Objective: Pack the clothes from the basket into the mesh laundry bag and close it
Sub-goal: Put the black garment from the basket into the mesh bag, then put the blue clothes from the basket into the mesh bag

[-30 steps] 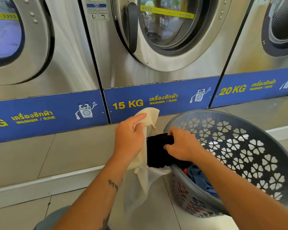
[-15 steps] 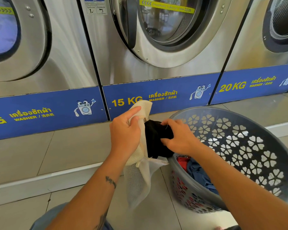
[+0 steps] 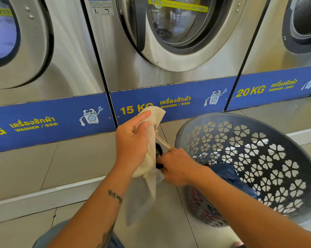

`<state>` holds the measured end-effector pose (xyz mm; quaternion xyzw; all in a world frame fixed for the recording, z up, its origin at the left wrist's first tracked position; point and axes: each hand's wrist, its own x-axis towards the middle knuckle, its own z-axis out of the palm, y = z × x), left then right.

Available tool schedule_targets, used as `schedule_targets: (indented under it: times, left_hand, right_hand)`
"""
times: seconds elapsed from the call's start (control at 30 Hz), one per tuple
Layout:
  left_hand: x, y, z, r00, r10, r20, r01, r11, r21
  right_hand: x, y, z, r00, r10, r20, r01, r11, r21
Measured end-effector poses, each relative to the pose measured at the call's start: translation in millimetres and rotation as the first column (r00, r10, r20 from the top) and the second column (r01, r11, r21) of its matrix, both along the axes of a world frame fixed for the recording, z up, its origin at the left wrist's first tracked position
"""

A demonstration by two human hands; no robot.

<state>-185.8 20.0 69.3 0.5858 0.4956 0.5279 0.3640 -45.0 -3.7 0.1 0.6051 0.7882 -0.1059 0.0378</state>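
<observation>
My left hand (image 3: 131, 140) grips the rim of a cream mesh laundry bag (image 3: 152, 122), which hangs down in front of me above the floor. Only a sliver of a black garment (image 3: 158, 152) shows at the bag's mouth, with the fingers of my right hand (image 3: 176, 165) closed on it there. To the right stands a grey plastic basket (image 3: 255, 151) with flower-shaped cut-outs, tilted toward me. Inside it lie blue clothes (image 3: 228, 174), and red fabric shows through the wall below.
A row of steel front-loading washers stands just ahead, with a blue 15 KG strip (image 3: 169, 101) right behind the bag. The round door (image 3: 178, 29) of the middle washer is above my hands. Grey floor tiles (image 3: 76, 158) lie below, with a raised step at the machines' foot.
The black garment, earlier mostly outside the bag in my right hand, has gone into the bag's mouth. Both hands have stayed close together at the opening.
</observation>
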Motion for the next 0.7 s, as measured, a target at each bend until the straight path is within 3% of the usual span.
schedule_targets:
  times: [0.07, 0.13, 0.27, 0.37, 0.43, 0.5, 0.57, 0.7]
  left_hand:
    - [-2, 0, 2, 0.999, 0.016, 0.034, -0.016, 1.0, 0.002]
    - [-6, 1, 3, 0.999, 0.039, 0.032, -0.04, 0.999, 0.002]
    - [-8, 5, -3, 0.995, 0.045, -0.085, -0.049, 0.998, -0.048]
    - [1, 4, -16, 0.98, -0.024, -0.199, 0.002, 0.994, -0.112]
    - [7, 1, -24, 0.963, -0.064, -0.262, 0.03, 0.991, -0.131]
    - [11, 0, -31, 0.946, -0.078, -0.314, 0.027, 0.986, -0.163]
    - [14, 1, -40, 0.92, -0.13, -0.371, 0.044, 0.972, -0.231]
    - [33, -6, -48, 0.86, -0.302, -0.411, 0.161, 0.925, -0.343]
  right_hand:
    - [-8, -3, -2, 0.984, 0.035, 0.175, -0.042, 0.999, 0.033]
    - [-10, -3, 0, 0.986, 0.027, 0.167, -0.038, 0.997, 0.062]
    - [8, 2, 16, 0.984, -0.024, -0.179, 0.048, 0.99, 0.13]
    - [42, 8, 34, 0.893, -0.167, -0.417, 0.255, 0.953, 0.163]
    - [74, 11, 36, 0.83, -0.288, -0.478, 0.375, 0.922, 0.097]
    - [106, 15, 24, 0.821, -0.413, -0.395, 0.432, 0.901, -0.043]
    - [129, 14, 3, 0.844, -0.498, -0.197, 0.46, 0.863, -0.211]
    - [154, 6, -36, 0.875, -0.458, 0.154, 0.477, 0.764, -0.435]
